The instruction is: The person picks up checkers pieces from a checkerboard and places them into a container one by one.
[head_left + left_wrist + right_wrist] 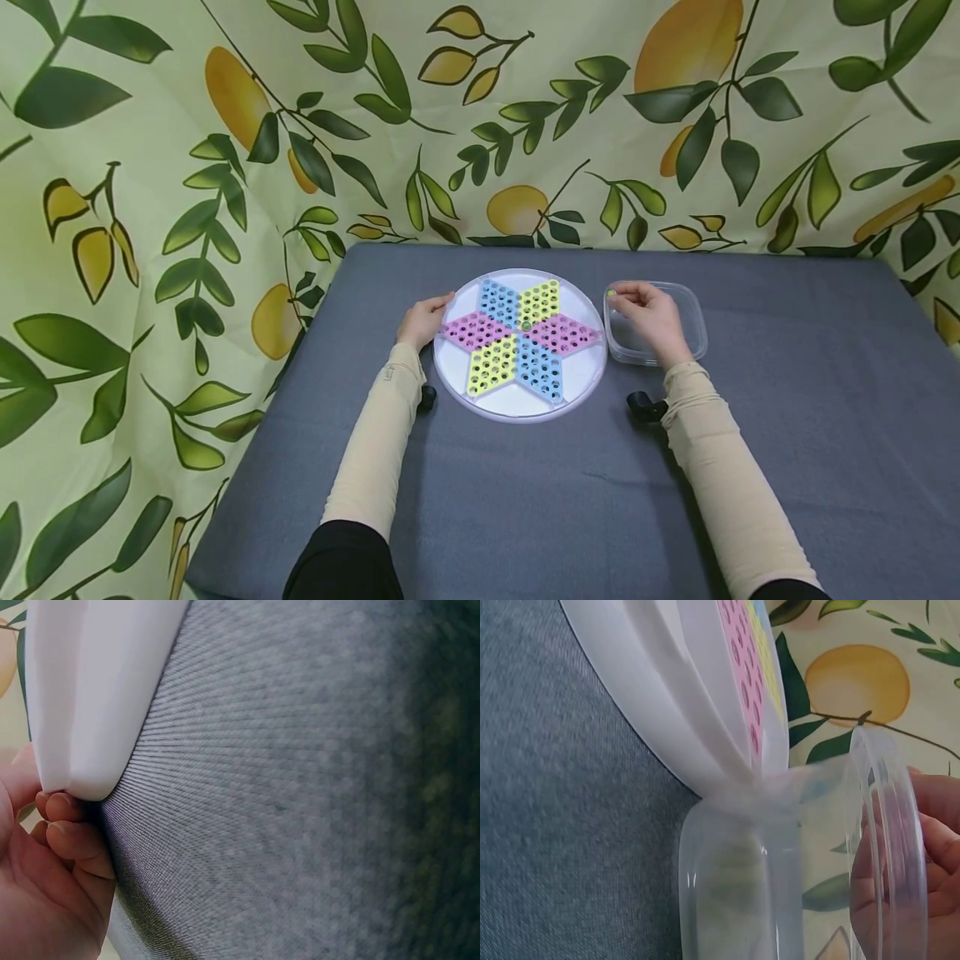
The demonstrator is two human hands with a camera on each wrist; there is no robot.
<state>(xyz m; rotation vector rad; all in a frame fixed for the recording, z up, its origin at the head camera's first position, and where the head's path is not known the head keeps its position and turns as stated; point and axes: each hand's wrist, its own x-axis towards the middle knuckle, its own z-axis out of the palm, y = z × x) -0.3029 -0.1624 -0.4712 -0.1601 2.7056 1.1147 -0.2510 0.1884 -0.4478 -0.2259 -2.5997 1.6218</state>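
A round white Chinese checkers board [453, 373] lies on the table, its six-pointed star coloured blue, yellow and pink and full of holes. One green marble [527, 326] sits near the star's centre. My left hand [424, 320] pinches the board's left rim; in the left wrist view its curled fingers [75, 832] press against the rim's edge. To the right of the board stands a clear plastic container [699, 325]. Over its far left part, my right hand [651, 314] pinches a small green marble [611, 292] between fingertips. The container wall partly covers that hand in the right wrist view.
A dark grey cloth covers the table [525, 508]. Behind and to the left hangs a curtain [420, 167] printed with leaves and yellow fruit. Black wrist straps [647, 407] show near both wrists. The container's left side stands close to the board's right rim.
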